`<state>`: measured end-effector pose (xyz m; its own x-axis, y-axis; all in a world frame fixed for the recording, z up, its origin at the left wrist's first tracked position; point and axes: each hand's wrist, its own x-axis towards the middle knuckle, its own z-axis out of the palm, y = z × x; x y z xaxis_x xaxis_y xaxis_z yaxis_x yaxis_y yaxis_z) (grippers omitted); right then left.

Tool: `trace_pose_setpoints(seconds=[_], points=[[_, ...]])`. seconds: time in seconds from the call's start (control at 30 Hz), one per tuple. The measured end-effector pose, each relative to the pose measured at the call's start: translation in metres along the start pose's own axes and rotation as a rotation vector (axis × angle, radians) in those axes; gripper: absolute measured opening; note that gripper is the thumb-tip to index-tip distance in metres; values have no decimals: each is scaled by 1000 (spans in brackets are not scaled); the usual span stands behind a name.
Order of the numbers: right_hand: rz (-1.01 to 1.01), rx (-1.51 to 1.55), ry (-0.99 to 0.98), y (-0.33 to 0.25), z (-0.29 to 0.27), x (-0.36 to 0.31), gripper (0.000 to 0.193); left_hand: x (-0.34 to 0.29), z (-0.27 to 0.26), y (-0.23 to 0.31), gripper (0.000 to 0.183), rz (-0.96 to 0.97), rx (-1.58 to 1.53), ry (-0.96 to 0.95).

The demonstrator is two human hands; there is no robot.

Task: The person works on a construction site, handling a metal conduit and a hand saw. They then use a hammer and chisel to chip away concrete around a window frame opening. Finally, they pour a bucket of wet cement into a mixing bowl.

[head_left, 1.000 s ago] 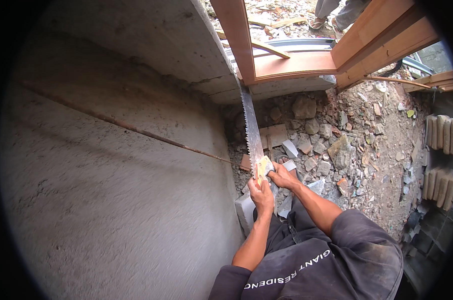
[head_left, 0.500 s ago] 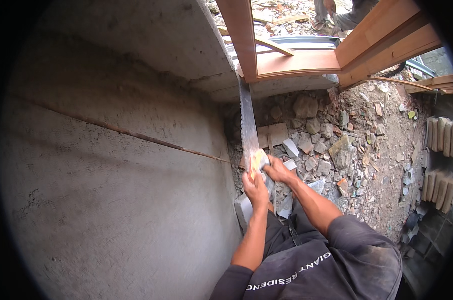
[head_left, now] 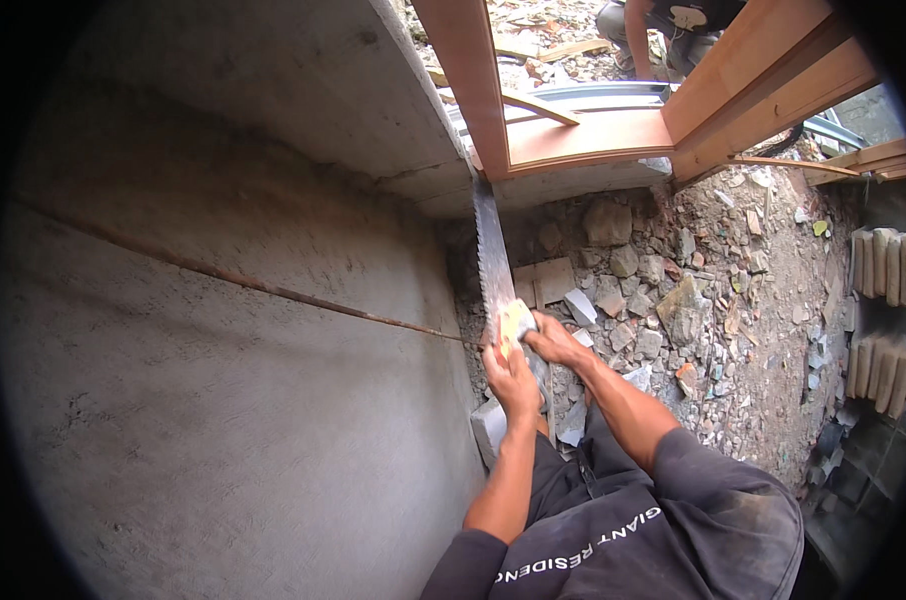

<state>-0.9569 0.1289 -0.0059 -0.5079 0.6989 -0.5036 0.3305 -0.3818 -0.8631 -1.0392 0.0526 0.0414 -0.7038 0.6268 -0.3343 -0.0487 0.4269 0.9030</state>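
A hand saw with a long toothed steel blade [head_left: 491, 250] and a pale yellow handle [head_left: 514, 322] points up toward the underside of an orange-brown wooden frame [head_left: 473, 90]. My left hand [head_left: 513, 375] grips the lower part of the handle. My right hand [head_left: 555, 340] wraps the handle from the right side. The blade's tip meets the frame where it rests on the grey concrete ledge [head_left: 433, 185]. Both forearms reach up from my dark clothing at the bottom.
A rough grey concrete wall [head_left: 223, 350] fills the left. Rubble and broken stones [head_left: 673, 300] cover the slope on the right. Pale roof tiles [head_left: 878, 300] are stacked at the right edge. A grey block [head_left: 490, 428] lies by my knee. Another person [head_left: 663, 25] crouches at the top.
The saw and both hands have shifted slightly upward along the frame, with the blade moving in a sawing stroke. The view has tilted a little.
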Motion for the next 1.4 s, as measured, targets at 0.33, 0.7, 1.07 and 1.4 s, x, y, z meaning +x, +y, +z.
trace_pose_setpoints(seconds=[0.33,0.7,1.07,1.4], points=[[27,157,-70,13,22,-14,33,-23,-16,5,39,2,129,-12],[10,29,-54,-6,2,-8,34,-16,-2,13,41,29,174,-12],[-50,20,-26,-3,0,0,35,-6,4,-1,39,96,112,5],[-100,143,-13,-4,2,38,30,27,9,43,36,112,174,-14]])
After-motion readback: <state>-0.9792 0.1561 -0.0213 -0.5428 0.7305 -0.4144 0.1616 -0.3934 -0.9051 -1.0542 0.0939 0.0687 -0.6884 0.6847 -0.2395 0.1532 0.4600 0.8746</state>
